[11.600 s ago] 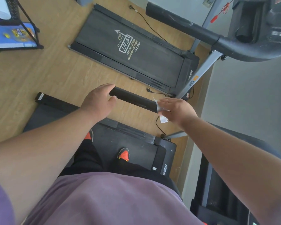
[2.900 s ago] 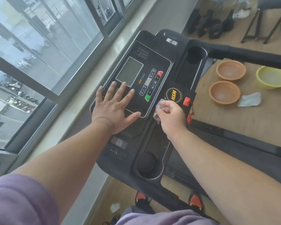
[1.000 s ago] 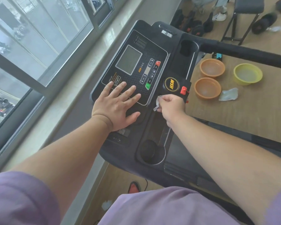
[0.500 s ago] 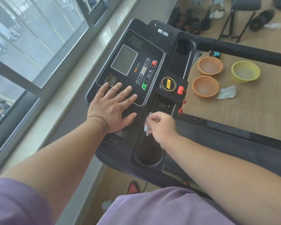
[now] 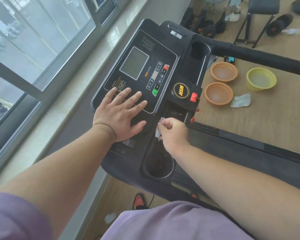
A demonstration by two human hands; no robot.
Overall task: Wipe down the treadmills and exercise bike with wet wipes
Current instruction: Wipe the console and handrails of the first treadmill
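Purple short-sleeved shirt (image 5: 171, 222), red-and-black shoe (image 5: 139, 201)

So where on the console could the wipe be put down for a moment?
Free: the far cup holder beside the handlebar, and the near cup holder below the right hand. Crowded: the left hand covers the lower button panel, and the right hand, gripping the wipe, fills the centre tray.
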